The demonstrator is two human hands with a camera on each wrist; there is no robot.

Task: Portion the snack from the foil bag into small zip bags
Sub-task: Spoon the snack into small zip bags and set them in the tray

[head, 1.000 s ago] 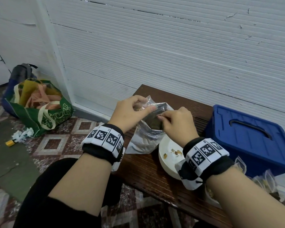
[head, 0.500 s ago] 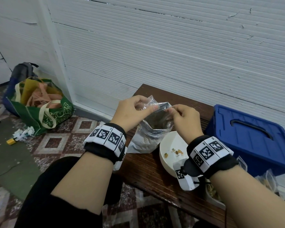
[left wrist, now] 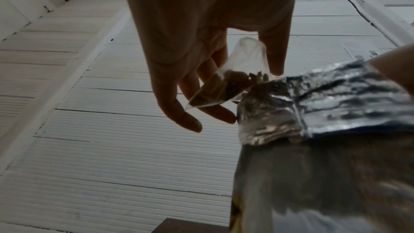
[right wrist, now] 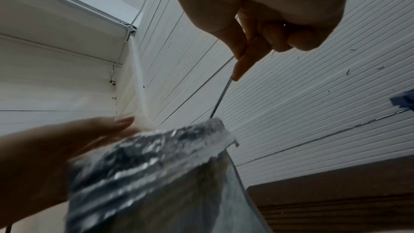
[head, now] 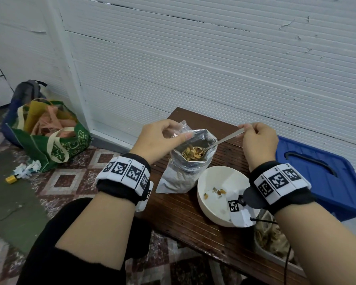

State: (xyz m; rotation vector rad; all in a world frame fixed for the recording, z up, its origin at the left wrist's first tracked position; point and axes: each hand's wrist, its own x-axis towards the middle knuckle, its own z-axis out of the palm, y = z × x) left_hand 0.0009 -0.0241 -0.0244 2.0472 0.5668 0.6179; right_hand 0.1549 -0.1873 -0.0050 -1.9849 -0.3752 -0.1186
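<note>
Some snack is already held in the small zip bag (left wrist: 226,84) pinched by the left hand (head: 158,138), while a loaded spoon (head: 222,140), gripped by the right hand (head: 257,140), is seen in the foil bag (head: 185,171).

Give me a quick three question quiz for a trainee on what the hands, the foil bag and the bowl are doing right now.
1. True or false: the right hand holds a spoon reaching into the foil bag.
2. What does the left hand pinch? A a small zip bag B the bowl C the blue lid
3. Fill in: the white bowl stands on the ____.

Key: 1 true; 2 A, the small zip bag; 3 wooden table.
</note>
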